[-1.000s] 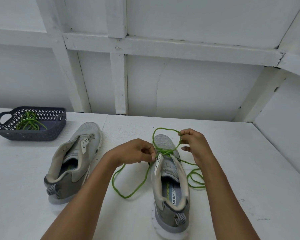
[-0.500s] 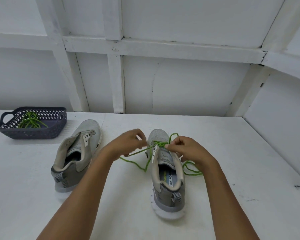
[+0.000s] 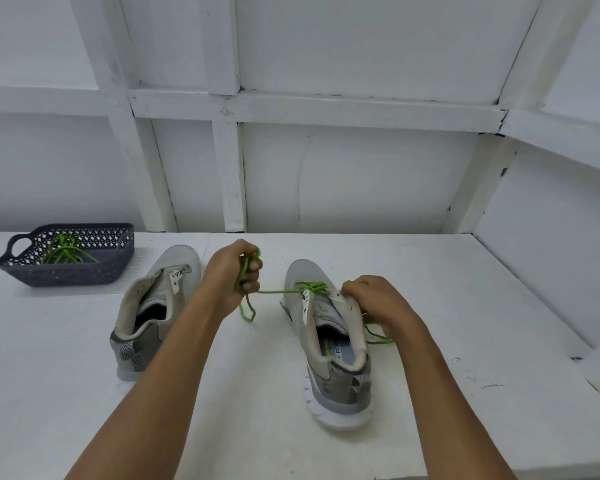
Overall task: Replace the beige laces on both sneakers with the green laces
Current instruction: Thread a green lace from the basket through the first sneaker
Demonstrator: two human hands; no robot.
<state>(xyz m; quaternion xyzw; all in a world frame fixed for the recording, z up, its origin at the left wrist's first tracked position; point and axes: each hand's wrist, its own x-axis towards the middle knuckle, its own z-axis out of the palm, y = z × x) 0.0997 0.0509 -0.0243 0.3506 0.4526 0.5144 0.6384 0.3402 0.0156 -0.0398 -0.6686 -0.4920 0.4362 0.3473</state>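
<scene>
Two grey sneakers stand on the white table. The right sneaker [image 3: 329, 344] has a green lace [image 3: 312, 287] threaded through its front eyelets. My left hand [image 3: 234, 275] grips one end of that lace, bunched in its fingers, and holds it taut to the left of the shoe. My right hand [image 3: 374, 299] holds the right side of the shoe's upper near the eyelets; the lace's other end trails below it. The left sneaker [image 3: 153, 306] carries no lace.
A dark plastic basket [image 3: 84, 271] with a second green lace [image 3: 65, 251] in it sits at the table's far left. A white wall with beams runs behind. The table's right edge drops off near a step at the right.
My left hand has pulled the lace end out to the left and away from the shoe, drawing it tight. My right hand has dropped onto the shoe's side.
</scene>
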